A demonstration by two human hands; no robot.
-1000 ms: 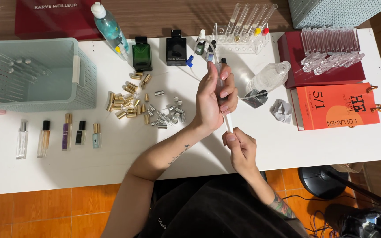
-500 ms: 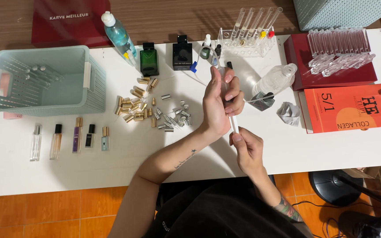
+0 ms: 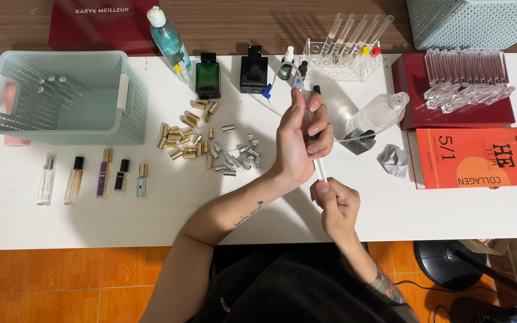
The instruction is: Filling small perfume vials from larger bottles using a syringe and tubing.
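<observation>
Hands, two, raised just above the near table (image 3: 151,221) edge. Right hand (image 3: 335,203) pinched shut on the white plunger of a syringe (image 3: 317,166); left hand (image 3: 297,140) wrapped closed around its clear barrel, tip pointing away. Step judged: working the plunger, either drawing or dispensing; further travel would call for a steady barrel grip. Small filled bottles (image 3: 94,176), five, in a row at left. Loose gold and silver caps (image 3: 201,143), too many to count. Green bottle (image 3: 207,76), one; black bottle (image 3: 254,73), one. Basket (image 3: 124,98), one. Tube rack (image 3: 345,57), one, at the far edge.
</observation>
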